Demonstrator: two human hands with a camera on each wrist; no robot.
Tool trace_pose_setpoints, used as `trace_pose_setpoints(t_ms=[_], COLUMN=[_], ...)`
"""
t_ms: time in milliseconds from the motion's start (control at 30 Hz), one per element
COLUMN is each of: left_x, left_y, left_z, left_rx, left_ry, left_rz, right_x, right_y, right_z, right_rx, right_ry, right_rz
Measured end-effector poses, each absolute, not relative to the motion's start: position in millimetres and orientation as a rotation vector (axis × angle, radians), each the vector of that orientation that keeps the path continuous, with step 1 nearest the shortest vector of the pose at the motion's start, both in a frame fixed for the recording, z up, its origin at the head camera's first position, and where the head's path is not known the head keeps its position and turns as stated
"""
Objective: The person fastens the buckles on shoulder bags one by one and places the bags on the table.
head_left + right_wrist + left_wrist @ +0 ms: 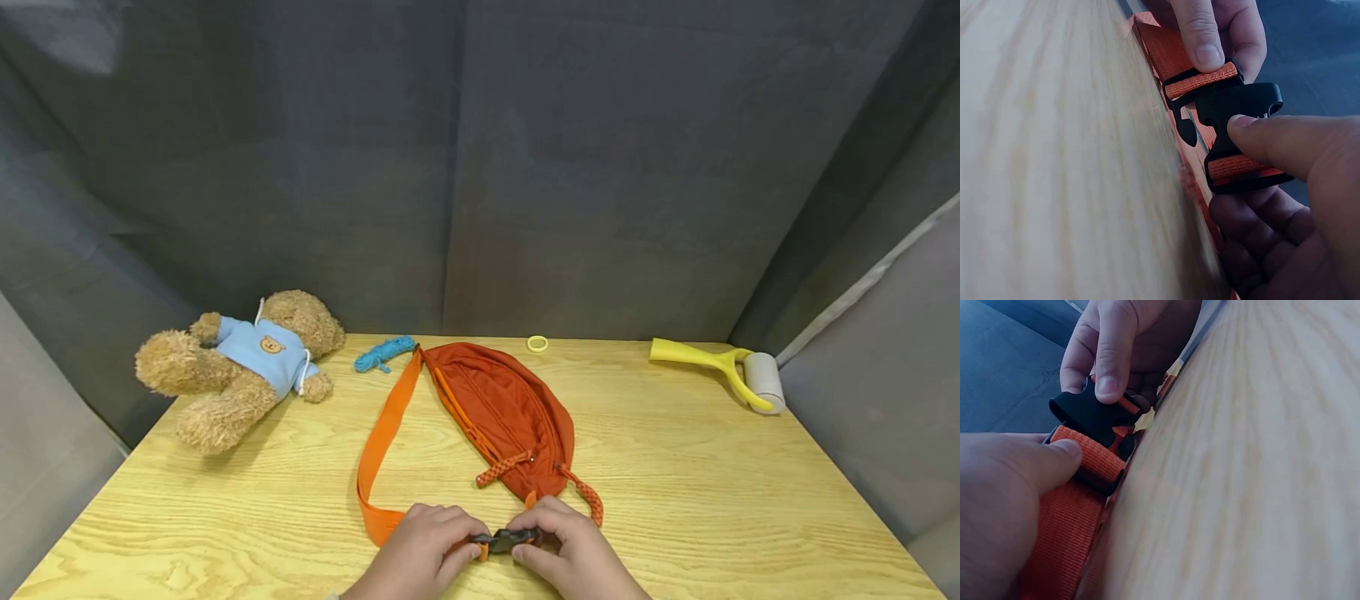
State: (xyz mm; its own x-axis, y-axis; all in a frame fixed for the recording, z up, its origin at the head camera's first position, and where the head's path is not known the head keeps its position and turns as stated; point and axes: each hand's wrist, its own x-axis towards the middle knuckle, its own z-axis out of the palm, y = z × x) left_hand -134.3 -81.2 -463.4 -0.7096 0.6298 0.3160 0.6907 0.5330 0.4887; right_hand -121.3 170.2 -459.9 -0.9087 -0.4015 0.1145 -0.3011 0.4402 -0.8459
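An orange-red waist bag (498, 408) lies on the table, its orange strap (381, 450) looping round to the left. Close to the table's front edge, my left hand (427, 542) pinches the pronged half of a black side-release buckle (1186, 128), which carries folded orange webbing. My right hand (566, 542) holds the socket half (1225, 109) between thumb and fingers. In the right wrist view the two halves overlap at an angle, with one prong outside the socket. Fingers hide the other prong there.
A teddy bear (258, 362) in a blue top lies at the left. Behind the strap is a blue cord bundle (384, 354). A yellow ring (537, 343) sits at the back, and a yellow-handled roller (720, 367) lies far right. Dark curtains (450, 167) surround the wooden table (712, 492).
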Motion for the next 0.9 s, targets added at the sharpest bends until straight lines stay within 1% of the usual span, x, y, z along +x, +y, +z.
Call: trace_pose_setpoints(t_ms=[267, 700, 900], left_x=[-134.7, -134.4, -135.3], left_y=[-81.5, -84.8, -88.3], left_z=[-463.7, -458.2, -458.4], left_rx=[-1.14, -0.91, -0.872], left_ry=[-2.669, -2.825, -2.861], left_rz=[-0.93, -0.918, -0.984], right_x=[-122.4, -124.7, -124.8], right_y=[169.1, 166.2, 166.9], right_z=[-456.9, -456.1, -455.1], right_rx=[-0.602, -0.409, -0.318], right_ry=[2.551, 2.478, 2.453], right_rz=[-1.49, -1.552, -1.582])
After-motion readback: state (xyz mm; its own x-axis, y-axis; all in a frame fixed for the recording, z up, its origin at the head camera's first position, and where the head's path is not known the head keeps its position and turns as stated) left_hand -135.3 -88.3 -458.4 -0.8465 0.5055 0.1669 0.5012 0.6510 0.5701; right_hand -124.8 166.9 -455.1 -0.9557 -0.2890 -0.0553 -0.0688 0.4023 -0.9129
